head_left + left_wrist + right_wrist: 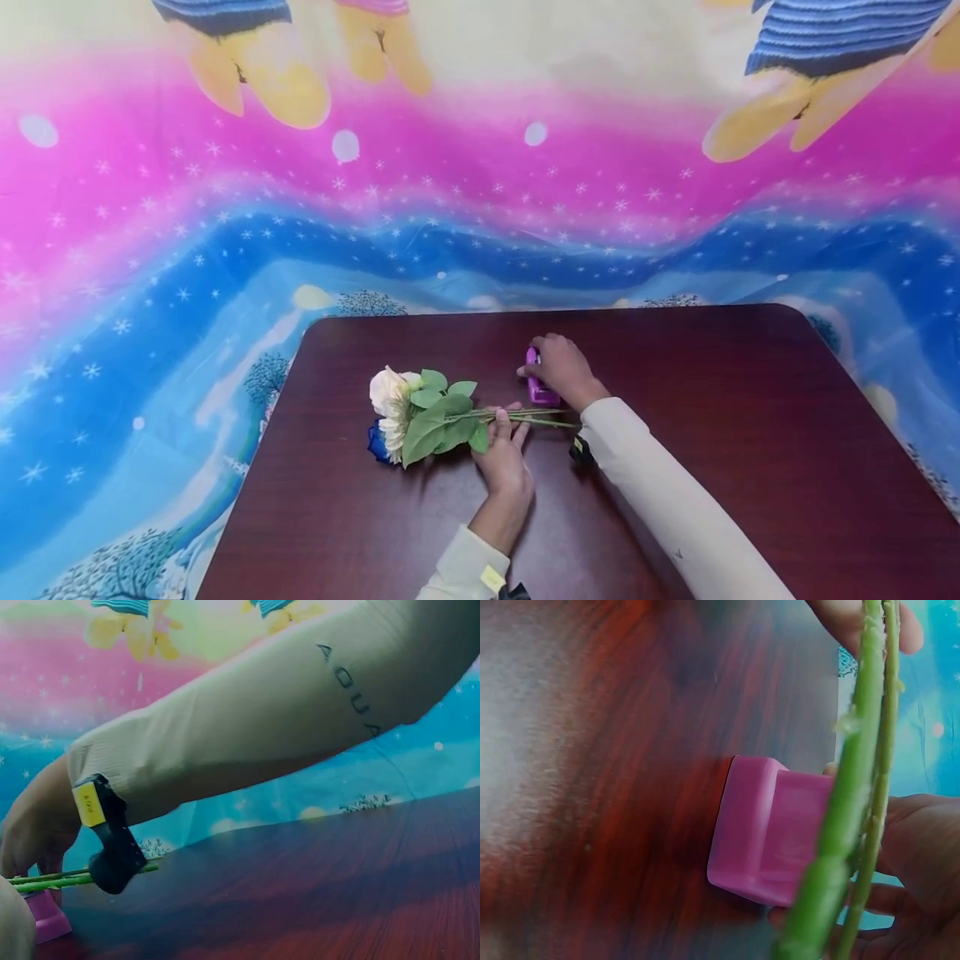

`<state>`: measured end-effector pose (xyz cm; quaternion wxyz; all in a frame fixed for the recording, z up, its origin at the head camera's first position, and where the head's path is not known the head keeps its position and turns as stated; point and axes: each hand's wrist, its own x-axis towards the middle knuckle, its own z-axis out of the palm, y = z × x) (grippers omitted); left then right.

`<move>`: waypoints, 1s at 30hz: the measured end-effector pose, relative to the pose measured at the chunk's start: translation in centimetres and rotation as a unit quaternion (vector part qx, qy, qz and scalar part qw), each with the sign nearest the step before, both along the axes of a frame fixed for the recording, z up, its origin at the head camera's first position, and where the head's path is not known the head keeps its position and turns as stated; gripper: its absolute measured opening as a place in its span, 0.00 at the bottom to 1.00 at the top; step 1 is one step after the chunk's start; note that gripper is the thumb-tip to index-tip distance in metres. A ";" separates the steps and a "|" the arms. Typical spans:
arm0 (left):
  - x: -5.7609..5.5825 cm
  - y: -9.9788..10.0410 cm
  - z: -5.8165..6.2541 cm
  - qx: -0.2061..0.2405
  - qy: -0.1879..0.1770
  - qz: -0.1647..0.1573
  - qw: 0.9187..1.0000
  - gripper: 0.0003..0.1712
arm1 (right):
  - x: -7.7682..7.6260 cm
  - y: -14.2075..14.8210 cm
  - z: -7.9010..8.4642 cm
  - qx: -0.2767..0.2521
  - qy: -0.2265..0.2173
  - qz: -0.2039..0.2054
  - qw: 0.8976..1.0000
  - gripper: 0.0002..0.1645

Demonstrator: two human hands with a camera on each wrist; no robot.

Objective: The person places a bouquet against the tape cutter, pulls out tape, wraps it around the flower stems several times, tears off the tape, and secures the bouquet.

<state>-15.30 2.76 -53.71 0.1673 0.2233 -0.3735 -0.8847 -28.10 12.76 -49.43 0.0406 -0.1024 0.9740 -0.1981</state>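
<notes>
A small bunch of artificial-looking flowers [438, 421] has cream blooms, a blue one, green leaves and long stems [536, 416]. My left hand [504, 462] grips the stems just below the leaves, thumb on top. Behind the stem ends stands a purple-pink tape dispenser [542, 390], upright on the table. My right hand [566, 367] holds its upper part from the right, fingers curled over it. In the right wrist view the stems [847, 802] cross in front of the dispenser [761, 825] and hide part of my right hand [922, 862].
The dark reddish-brown table [697, 400] has rounded far corners. A colourful printed cloth [480, 208] hangs behind it and along its sides. A black wrist camera [580, 452] on my right sleeve sits close to the stem ends.
</notes>
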 end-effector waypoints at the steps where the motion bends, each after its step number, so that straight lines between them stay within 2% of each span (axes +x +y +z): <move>1: 0.0 0.2 -0.1 0.001 0.004 0.000 1.000 0.10 | -0.1 0.1 0.0 0.001 -0.001 -0.001 1.000 0.36; 5: -0.2 0.7 -0.3 -0.006 0.016 -0.001 1.000 0.08 | -0.4 0.3 0.0 0.004 -0.010 -0.006 1.000 0.37; 8: -0.2 0.9 -0.4 -0.015 0.022 0.001 1.000 0.07 | -0.2 0.4 0.0 0.000 -0.039 -0.018 0.999 0.42; 11: -0.2 1.0 -0.5 -0.017 0.023 0.004 1.000 0.05 | 0.2 0.7 0.3 -0.022 -0.072 -0.048 0.996 0.49; 13: -0.3 1.0 -0.5 -0.018 0.020 0.006 1.000 0.04 | 0.7 0.8 0.6 -0.044 -0.081 -0.072 0.993 0.49; 17: -0.9 0.9 -0.6 -0.013 0.018 0.009 1.000 0.05 | 1.9 1.1 1.1 -0.079 -0.053 -0.107 0.990 0.35; 21: -1.6 0.8 -0.7 -0.012 0.012 0.012 1.000 0.05 | 3.3 1.3 1.0 -0.079 -0.019 -0.113 0.990 0.21; 26: -2.4 0.8 -0.9 0.002 0.006 0.021 1.000 0.02 | 3.8 1.5 0.3 -0.067 -0.023 -0.106 0.992 0.19; 30: -3.0 0.9 -0.9 0.023 0.006 0.023 0.999 0.02 | 3.9 1.3 0.0 -0.081 -0.048 -0.112 0.989 0.19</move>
